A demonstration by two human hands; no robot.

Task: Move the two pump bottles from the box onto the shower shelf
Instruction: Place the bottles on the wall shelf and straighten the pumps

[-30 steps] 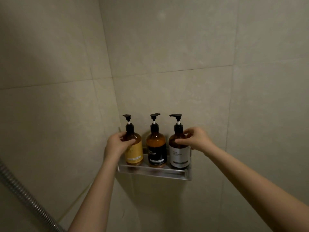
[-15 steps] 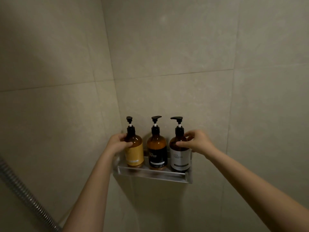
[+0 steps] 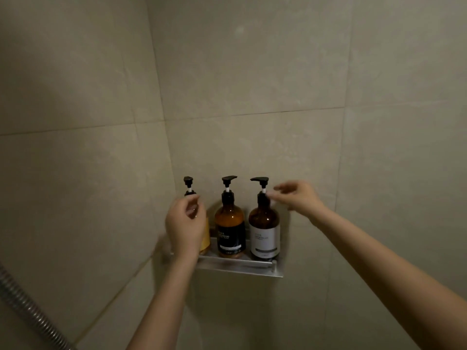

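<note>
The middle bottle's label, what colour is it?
Black, with small pale lettering, on the amber middle bottle. The head view, the only one, shows it clearly.

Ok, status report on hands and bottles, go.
Left hand open at yellow-label bottle, right hand open by white-label bottle. Three bottles upright on shower shelf, black-label bottle in the middle. Nothing in the way.

- The left grip [image 3: 185, 223] is raised on a bare forearm that rises from the lower middle of the view, back of the hand toward the camera.
- Its fingers [image 3: 194, 205] curl loosely inward, thumb near the fingertips, closed on nothing.
- The right grip [image 3: 298, 199] reaches in from the lower right on a long bare forearm.
- Its fingers [image 3: 283, 190] are spread and slightly blurred, pointing toward the left grip, holding nothing.
</note>
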